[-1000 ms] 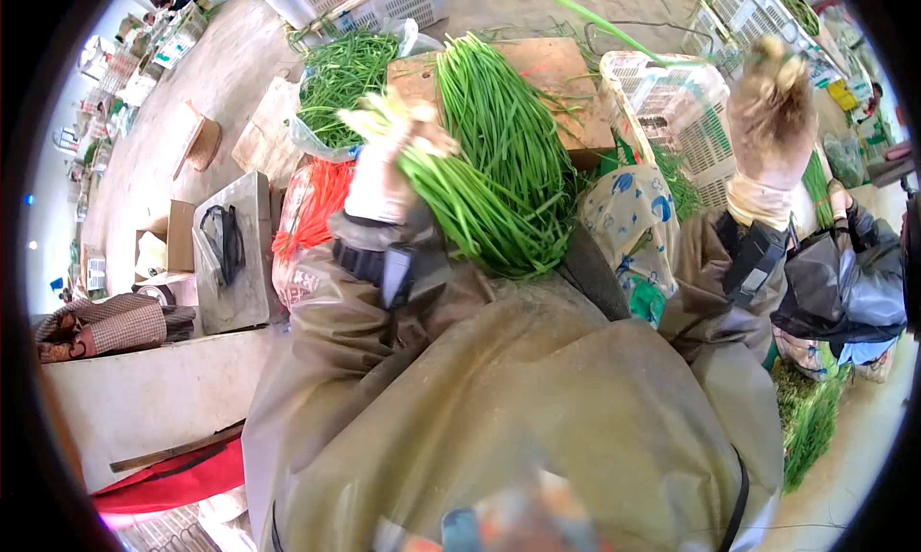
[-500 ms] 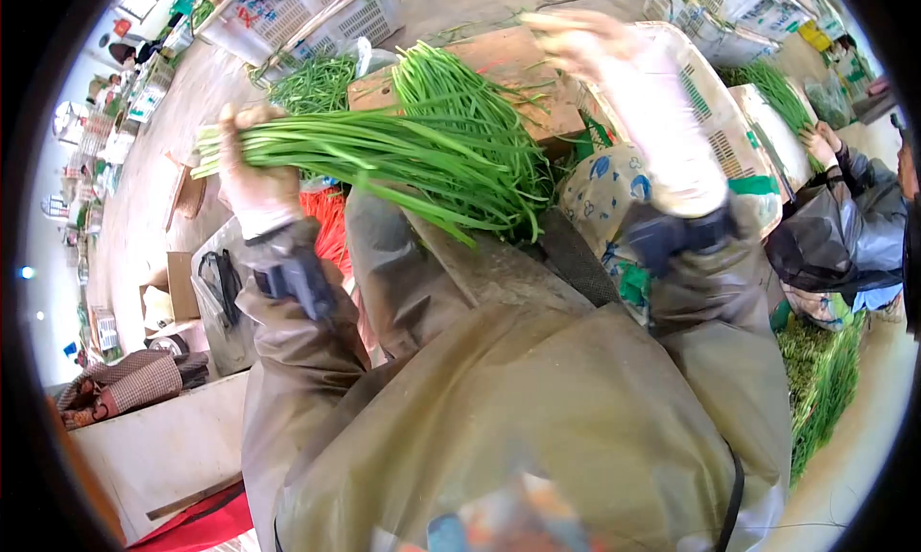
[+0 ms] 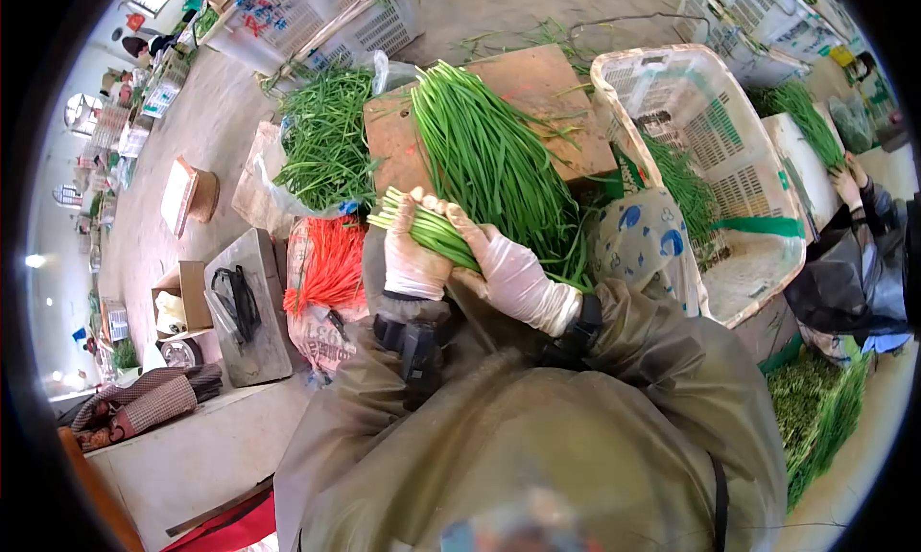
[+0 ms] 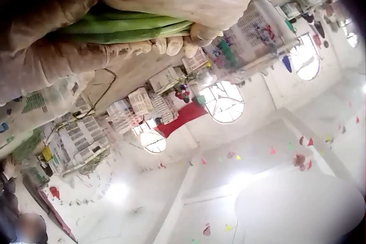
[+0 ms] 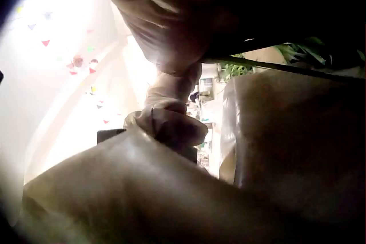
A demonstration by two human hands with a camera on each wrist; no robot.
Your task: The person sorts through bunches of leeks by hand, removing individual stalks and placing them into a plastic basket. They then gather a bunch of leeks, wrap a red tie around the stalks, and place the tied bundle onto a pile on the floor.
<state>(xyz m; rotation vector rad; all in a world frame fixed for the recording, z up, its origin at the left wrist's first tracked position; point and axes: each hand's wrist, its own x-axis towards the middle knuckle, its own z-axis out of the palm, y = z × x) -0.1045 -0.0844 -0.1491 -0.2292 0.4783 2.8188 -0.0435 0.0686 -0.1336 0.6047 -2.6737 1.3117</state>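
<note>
In the head view both gloved hands meet around one bundle of green stalks (image 3: 436,232) over the lap. My left hand (image 3: 416,255) curls round its pale cut ends. The right hand (image 3: 508,269) wraps it from the other side, its fingers beside the left ones. In the left wrist view, green stalks (image 4: 126,26) lie between gloved fingers. The right wrist view is dark, with a gloved hand (image 5: 166,32) at the top and one thin stalk beside it. A large pile of long green stalks (image 3: 489,140) lies on a brown board (image 3: 389,140) just beyond the hands.
Left of the board are a bag of greens (image 3: 331,135) and red ties (image 3: 331,264) on a sack. A white crate (image 3: 767,255) with some greens stands on the right, beside a patterned bag (image 3: 638,231). Another person's hands (image 3: 847,183) touch greens at far right.
My left hand has come back from the far left with the bundle, now held close to the body. The right hand has moved down from beyond the board and joined it on the bundle.
</note>
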